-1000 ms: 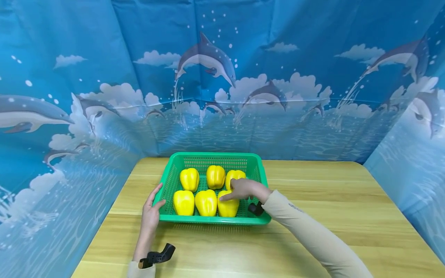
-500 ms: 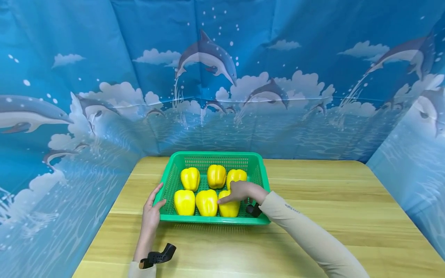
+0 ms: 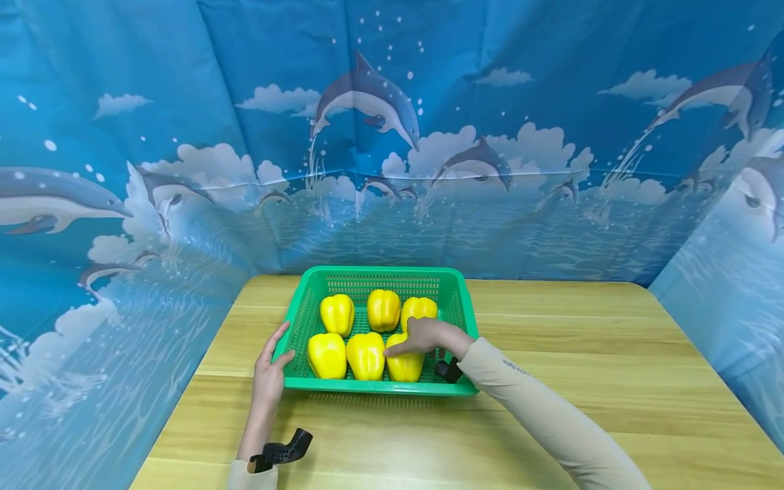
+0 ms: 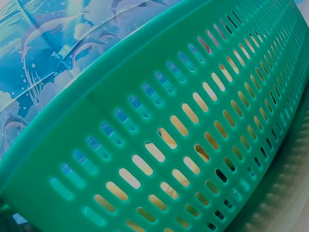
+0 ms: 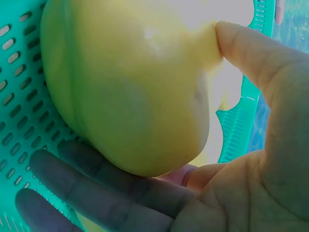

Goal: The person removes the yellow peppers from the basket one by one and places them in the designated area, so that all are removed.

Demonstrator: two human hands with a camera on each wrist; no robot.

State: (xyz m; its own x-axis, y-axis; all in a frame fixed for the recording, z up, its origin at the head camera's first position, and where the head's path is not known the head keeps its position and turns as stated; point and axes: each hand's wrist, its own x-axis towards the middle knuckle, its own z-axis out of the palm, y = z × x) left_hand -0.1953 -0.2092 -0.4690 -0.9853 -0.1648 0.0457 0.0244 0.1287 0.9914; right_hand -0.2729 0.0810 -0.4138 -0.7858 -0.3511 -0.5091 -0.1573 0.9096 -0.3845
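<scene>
A green plastic basket (image 3: 380,386) on the table contains several yellow bell peppers (image 3: 337,314). My right hand (image 3: 431,333) reaches into it at the right. It holds the front-right yellow bell pepper (image 5: 130,87), with the thumb on one side and the fingers curled around the other in the right wrist view. The pepper sits among the others, low in the basket. At the basket's left rim, my left hand (image 3: 268,374) grips the edge, thumb over the rim and fingers along the outside. The left wrist view shows the slotted basket wall (image 4: 159,130), with no fingers plainly visible.
The wooden table (image 3: 569,354) extends to the right and in front of the basket. A blue dolphin-print curtain (image 3: 392,150) hangs behind the table and along both sides. Black wrist camera mounts (image 3: 284,449) sit on both wrists.
My right thumb has drawn in slightly against the front-right pepper during the last second. The left hand keeps its place on the rim; the whole view shifts a little.
</scene>
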